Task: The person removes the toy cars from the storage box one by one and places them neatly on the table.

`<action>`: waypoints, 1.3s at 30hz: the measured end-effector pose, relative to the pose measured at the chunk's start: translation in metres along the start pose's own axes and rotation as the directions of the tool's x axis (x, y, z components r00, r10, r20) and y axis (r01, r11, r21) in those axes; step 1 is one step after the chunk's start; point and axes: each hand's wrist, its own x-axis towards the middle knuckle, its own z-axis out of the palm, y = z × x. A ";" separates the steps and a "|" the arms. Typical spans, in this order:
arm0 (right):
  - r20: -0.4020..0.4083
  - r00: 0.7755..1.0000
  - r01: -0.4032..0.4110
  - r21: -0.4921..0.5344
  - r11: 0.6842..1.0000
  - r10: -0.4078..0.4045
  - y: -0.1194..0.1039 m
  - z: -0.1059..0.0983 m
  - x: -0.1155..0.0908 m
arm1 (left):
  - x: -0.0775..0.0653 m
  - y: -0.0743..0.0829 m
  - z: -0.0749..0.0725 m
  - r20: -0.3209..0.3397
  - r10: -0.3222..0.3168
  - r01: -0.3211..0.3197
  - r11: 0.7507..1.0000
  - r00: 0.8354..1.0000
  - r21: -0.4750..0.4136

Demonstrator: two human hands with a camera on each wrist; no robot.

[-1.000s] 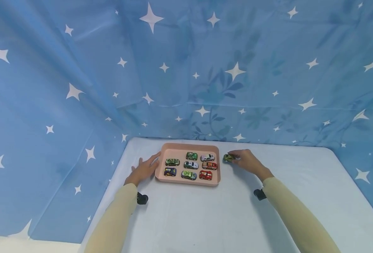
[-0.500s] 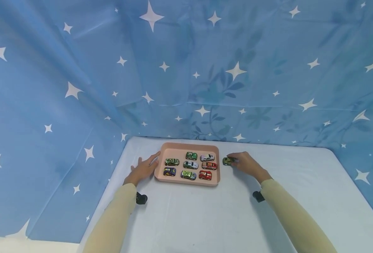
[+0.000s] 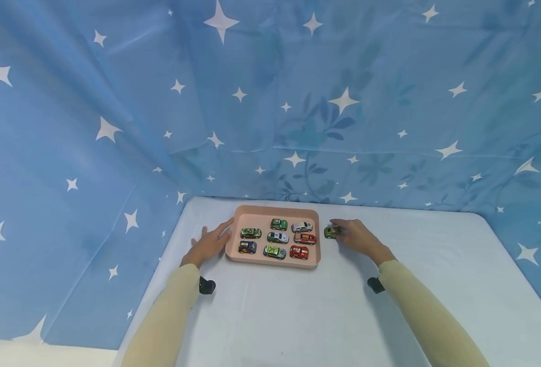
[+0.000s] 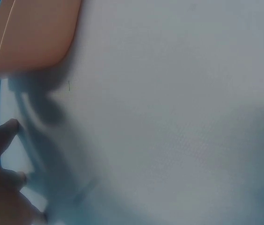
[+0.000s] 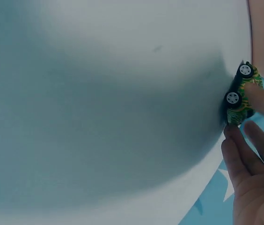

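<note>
My right hand (image 3: 362,237) pinches a green camouflage toy car (image 3: 332,231) just right of the pink tray. In the right wrist view, the thumb lies over the side of the toy car (image 5: 246,93), and fingertips touch its end. Its wheels face the white tabletop. My left hand (image 3: 208,246) rests at the tray's left side with fingers spread, a fingertip against the rim. Only part of the left hand (image 4: 3,173) shows in the left wrist view, near the tray's corner. The pink tray (image 3: 261,262) holds several toy cars in rows, among them a red car (image 3: 299,252) and a blue car (image 3: 247,247).
The white tabletop (image 3: 270,311) extends in front of the tray and to both sides. A blue star-patterned curtain (image 3: 270,127) hangs behind and to the left. Dark wrist cameras (image 3: 207,286) sit under both forearms.
The right hand with the green toy car has shifted slightly toward the near side. The left hand keeps its place at the tray, and the cars in the tray have not moved.
</note>
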 end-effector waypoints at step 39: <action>-0.127 0.992 0.010 0.186 0.982 0.014 -0.044 -0.017 0.027 | 0.002 0.001 -0.003 0.007 0.017 -0.017 1.000 1.000 -0.008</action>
